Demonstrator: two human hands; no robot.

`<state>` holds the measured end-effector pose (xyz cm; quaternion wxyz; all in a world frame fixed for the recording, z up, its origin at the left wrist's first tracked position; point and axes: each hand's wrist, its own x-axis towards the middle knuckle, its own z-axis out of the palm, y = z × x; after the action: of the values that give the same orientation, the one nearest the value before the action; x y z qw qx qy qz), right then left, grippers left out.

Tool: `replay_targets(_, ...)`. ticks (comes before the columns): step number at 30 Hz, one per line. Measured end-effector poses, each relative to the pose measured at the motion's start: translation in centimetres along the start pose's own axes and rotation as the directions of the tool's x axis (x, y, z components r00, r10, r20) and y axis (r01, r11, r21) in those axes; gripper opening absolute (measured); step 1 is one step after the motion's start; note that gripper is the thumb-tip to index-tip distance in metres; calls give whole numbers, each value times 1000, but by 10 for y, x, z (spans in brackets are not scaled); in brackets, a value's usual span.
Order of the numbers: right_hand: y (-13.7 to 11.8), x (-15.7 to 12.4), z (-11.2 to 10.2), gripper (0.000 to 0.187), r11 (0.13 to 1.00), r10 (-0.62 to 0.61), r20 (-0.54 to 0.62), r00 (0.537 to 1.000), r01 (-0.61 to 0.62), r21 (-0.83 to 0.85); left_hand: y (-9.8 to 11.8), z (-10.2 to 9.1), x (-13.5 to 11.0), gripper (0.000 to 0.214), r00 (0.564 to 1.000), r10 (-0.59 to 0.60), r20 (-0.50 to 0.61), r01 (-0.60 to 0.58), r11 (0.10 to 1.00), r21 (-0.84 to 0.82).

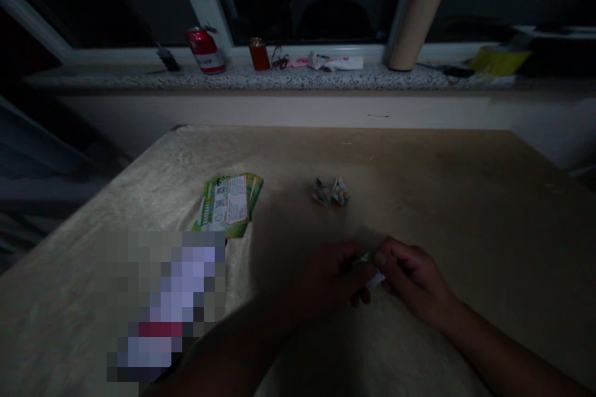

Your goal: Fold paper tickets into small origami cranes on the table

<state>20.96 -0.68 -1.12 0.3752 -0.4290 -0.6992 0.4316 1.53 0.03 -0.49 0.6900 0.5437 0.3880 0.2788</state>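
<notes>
Between my two hands is a small folded piece of printed paper [375,278], green and white, mostly covered by fingers. My left hand [339,273] pinches it from the left, thumb on top. From the right, my right hand [410,276] grips its other edge with thumb and curled fingers. Farther back on the table stand two small folded paper shapes [340,191] with pointed corners, side by side. To the left lies a fanned stack of green and white printed leaflets [228,201]. Dim light hides the fold details.
A blurred-out, pixelated object [172,310] lies at the front left of the table [465,198]. Along the granite windowsill [298,80] stand a red can [205,51], an orange lighter-like item [259,54], paper scraps [342,63], a cardboard tube [421,12] and a yellow roll [500,61].
</notes>
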Motion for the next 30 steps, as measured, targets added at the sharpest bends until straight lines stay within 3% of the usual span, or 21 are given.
replay_targets(9, 4, -2, 0, 46, 996, 25, 31, 999, -28, 86, 8, 1, -2, 35, 999, 38, -37, -39, 999, -17)
replay_targets(15, 2, -1, -1, 50, 998, 32, 31, 999, -34, 54, 3, 1, 1, 37, 998, 23, -62, -24, 999, -22)
replay_targets(30, 2, -2, -1, 45, 995, 41, 34, 999, -44, 88, 8, 3, -1, 38, 996, 14, -94, -17, 999, -36)
